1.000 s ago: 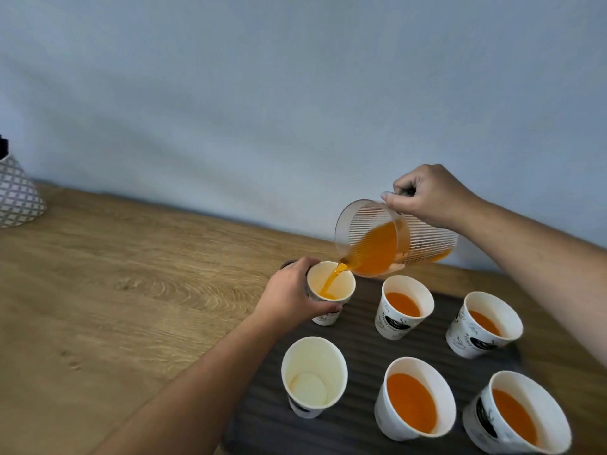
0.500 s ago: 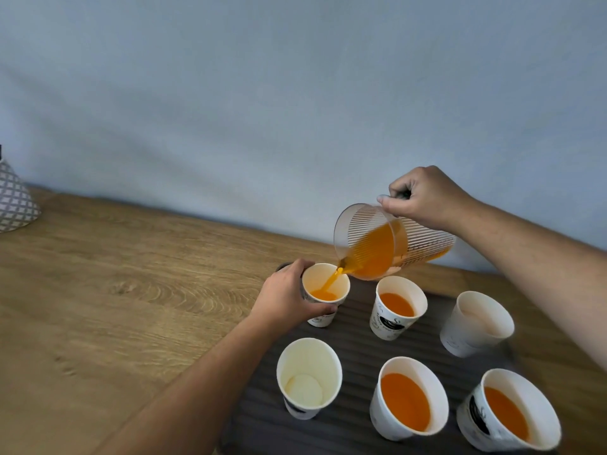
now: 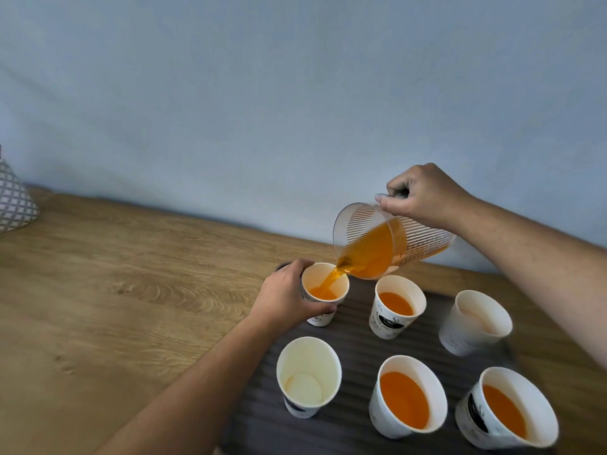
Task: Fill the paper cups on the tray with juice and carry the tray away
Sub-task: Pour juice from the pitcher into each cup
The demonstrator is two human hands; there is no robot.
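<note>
Several white paper cups stand on a dark ribbed tray (image 3: 354,330). My left hand (image 3: 289,300) grips the back-left cup (image 3: 323,318), which holds a little juice. My right hand (image 3: 422,195) holds a clear ribbed jug (image 3: 417,244) tilted left, and an orange stream runs from its spout into that cup. The back-middle cup (image 3: 395,307) and the two front cups (image 3: 407,397) (image 3: 505,410) on the right hold juice. The front-left cup (image 3: 307,376) is empty. The back-right cup (image 3: 474,321) is blurred.
The tray lies on a wooden table (image 3: 131,290) against a pale blue wall. A lattice-patterned white object (image 3: 13,205) stands at the far left edge of the table.
Juice keeps pouring and the level in the back-left cup has risen. Both hands stay in place; the view has drifted slightly.
</note>
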